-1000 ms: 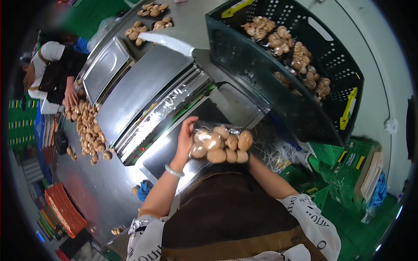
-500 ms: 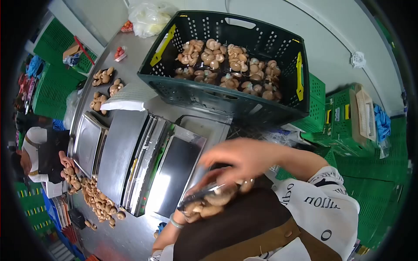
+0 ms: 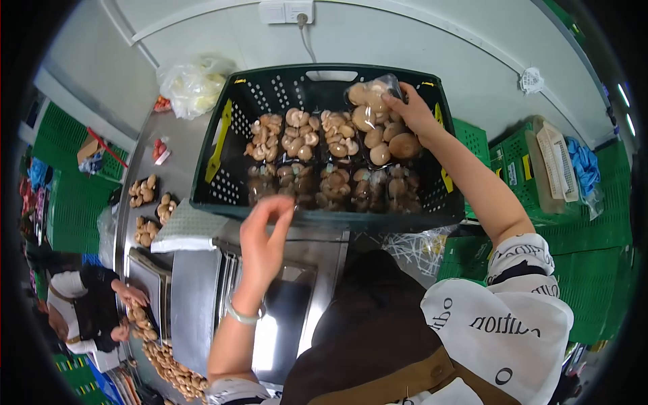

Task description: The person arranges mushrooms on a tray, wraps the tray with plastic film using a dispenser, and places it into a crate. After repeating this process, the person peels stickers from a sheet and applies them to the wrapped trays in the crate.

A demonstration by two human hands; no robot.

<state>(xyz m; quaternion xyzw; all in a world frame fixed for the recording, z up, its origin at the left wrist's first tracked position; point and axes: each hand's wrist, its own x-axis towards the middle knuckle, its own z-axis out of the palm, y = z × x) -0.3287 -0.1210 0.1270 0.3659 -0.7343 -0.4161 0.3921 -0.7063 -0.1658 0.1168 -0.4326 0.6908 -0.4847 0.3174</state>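
My right hand (image 3: 413,113) grips a film-wrapped pack of mushrooms (image 3: 368,100), tilted, inside the right part of the dark green crate (image 3: 270,214). Its fingers are on the pack's far side. Below that pack, and partly covered by it, lies another pack of mushrooms (image 3: 386,145). More wrapped packs (image 3: 300,138) stand in two rows in the crate. With a bracelet (image 3: 243,314) on the wrist, my left hand (image 3: 265,233) is raised at the crate's near wall, thumb and fingers apart, holding nothing.
A wrapping machine (image 3: 196,297) stands below the crate. Left of it are packs of mushrooms (image 3: 144,191), a tray (image 3: 143,287) and loose mushrooms (image 3: 172,370). A co-worker (image 3: 84,304) handles mushrooms at far left. Green crates (image 3: 530,175) are stacked at right.
The wrapped pack has gone from in front of my apron, between both hands, up into the crate with my right hand. My left hand has come off it. My view has shifted too.
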